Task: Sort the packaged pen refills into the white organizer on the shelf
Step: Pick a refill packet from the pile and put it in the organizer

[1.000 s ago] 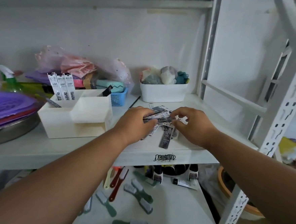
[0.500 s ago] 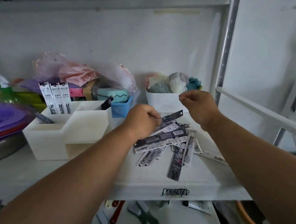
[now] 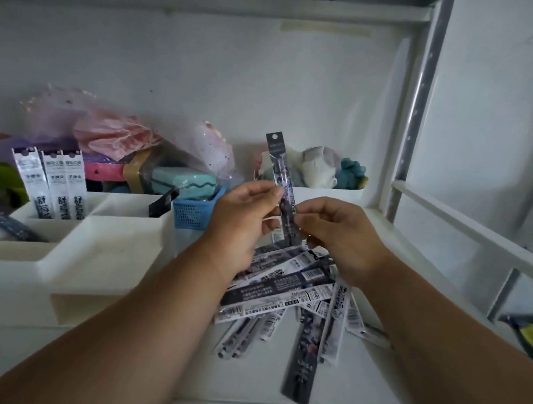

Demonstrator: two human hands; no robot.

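Observation:
A dark packaged pen refill (image 3: 278, 161) stands upright in the air above the shelf. My left hand (image 3: 242, 219) pinches its middle from the left, and my right hand (image 3: 335, 232) pinches it lower down from the right. Beneath both hands a loose pile of packaged refills (image 3: 287, 291) lies on the white shelf (image 3: 246, 377). The white organizer (image 3: 66, 251) sits at the left. Three white refill packs (image 3: 53, 183) stand in its back compartment, one dark pack (image 3: 14, 230) leans in the left one, and another dark pack (image 3: 162, 204) pokes out at the back right.
A blue mesh basket (image 3: 192, 212) stands behind the organizer, with pink bags and a teal case (image 3: 181, 181) around it. A white bin (image 3: 328, 195) with cloth items is behind my hands. The shelf's metal upright (image 3: 421, 96) and a crossbar (image 3: 477, 235) are on the right.
My hands have come together and lifted one dark refill pack upright; before, the left hand gripped packs at the pile and the right hand hovered above. The view has moved closer.

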